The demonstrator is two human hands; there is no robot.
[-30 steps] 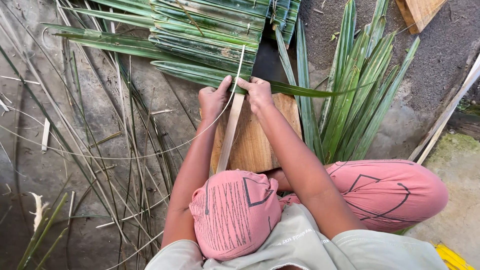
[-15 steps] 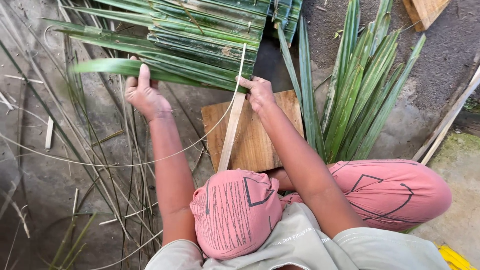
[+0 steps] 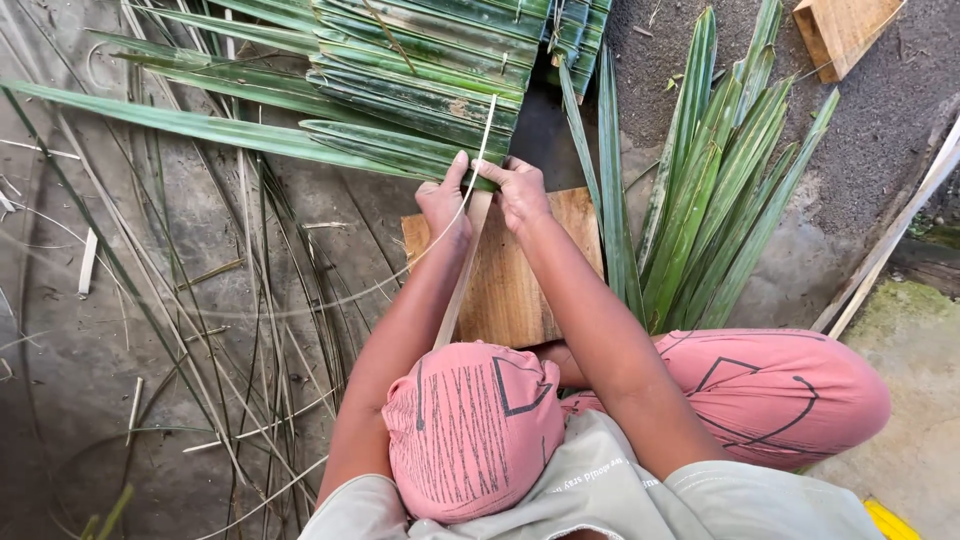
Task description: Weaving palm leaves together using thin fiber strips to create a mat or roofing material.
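A dark, damp concrete floor [image 3: 90,400] fills the scene from above, littered on the left with thin stripped leaf ribs [image 3: 250,330] and pale slivers. Across the top lies a mat of folded green palm leaflets [image 3: 420,70], laid side by side in overlapping rows, with one long loose leaflet [image 3: 170,122] running out to the left edge. To the right, a fan-shaped bundle of fresh palm leaflets [image 3: 720,190] rests on the ground, tips pointing up and away. A person in pink patterned trousers [image 3: 780,390] and a pale shirt [image 3: 610,490] sits low at the bottom of the frame, one knee raised under the arms. In front of the knee sits a wooden board [image 3: 520,290], flat on the floor, its far edge meeting the mat. A pale, flat wooden strip [image 3: 468,260] runs from the knee up over the board to the mat, between the two hands. The left hand [image 3: 445,205] pinches the near end of the lowest leaflet [image 3: 390,148] in the mat, thumb up, fingers closed on it. The right hand [image 3: 522,190], just beside the left hand, presses down on the same leaflet's folded end, fingers curled tight over it. A thin pale leaf rib [image 3: 487,135] stands up between the two hands. A second wooden block [image 3: 845,30] lies at the top right corner.
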